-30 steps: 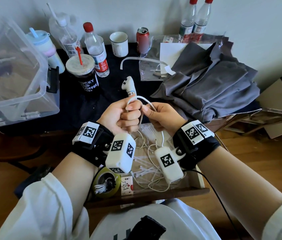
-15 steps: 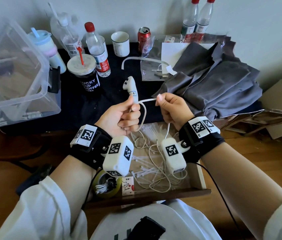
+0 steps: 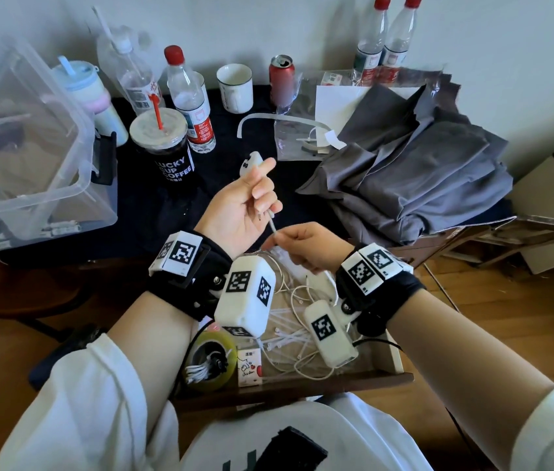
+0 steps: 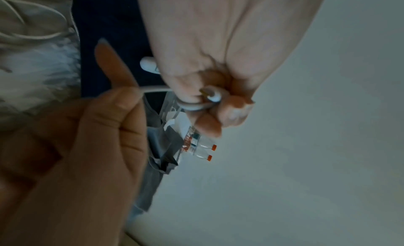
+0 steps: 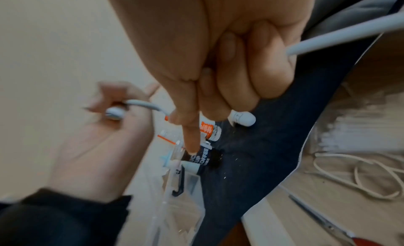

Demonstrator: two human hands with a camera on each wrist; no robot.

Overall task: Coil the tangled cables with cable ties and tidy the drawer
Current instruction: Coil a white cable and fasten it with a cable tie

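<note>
We sit at a dark surface with the open drawer just below it, loose white cables and cable ties still lying inside. Above the drawer, our left hand curls around the charger and the start of its cable, the plug end tucked between the fingers as the left wrist view shows, forefinger stretched out. Our right hand pinches that cable just below, thumb and bent finger closed on it, forefinger pointing out, and the rest trails down into the drawer. We judge the step to be winding the first loops; to do it well we should keep each loop the same size, let the cord slide through the right pinch so it untwists, and free it from the other tangled cords before pulling. The cup reads "LUCKY CUP COFFEE"; other labels are too small to read.
</note>
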